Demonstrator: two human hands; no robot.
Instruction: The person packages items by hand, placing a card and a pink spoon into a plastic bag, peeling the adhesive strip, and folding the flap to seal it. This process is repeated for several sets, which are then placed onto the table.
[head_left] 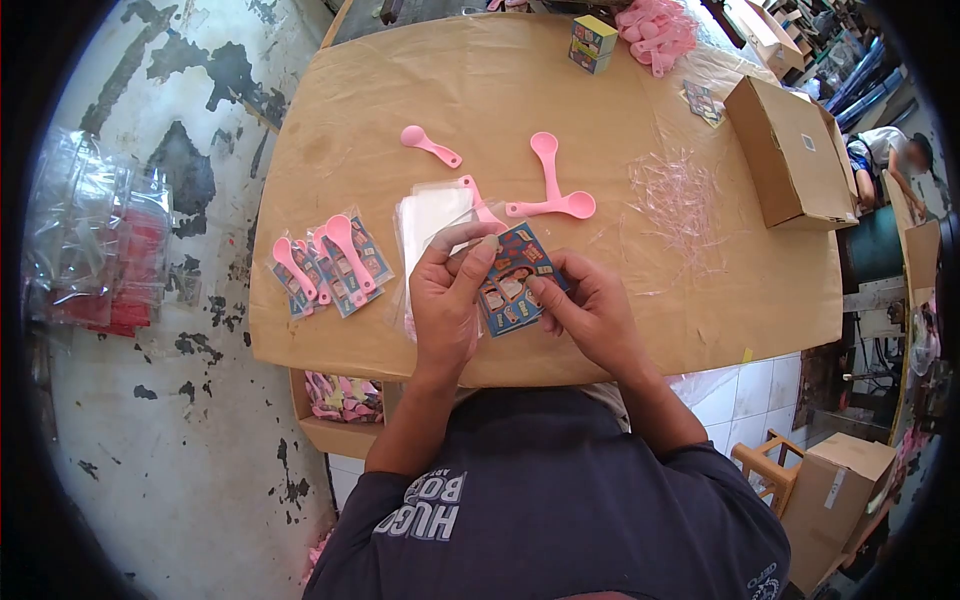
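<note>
Dark blue printed shirt [540,500] fills the bottom of the head view, and both forearms reach forward from it over the near edge of the brown-paper-covered worktop [700,300]. Left hand [447,300] pinches the mouth of a clear plastic sleeve [465,238] between thumb and fingers, apparently holding it open. Right hand [592,312] pinches the lower right edge of a blue printed picture card [512,280], which lies tilted, its long axis running from near left to far right, upper end inside the sleeve. Finished card-and-spoon packets [330,265] lie in a fanned row to the left; loose pink plastic spoons [553,195] rest just beyond the hands.
</note>
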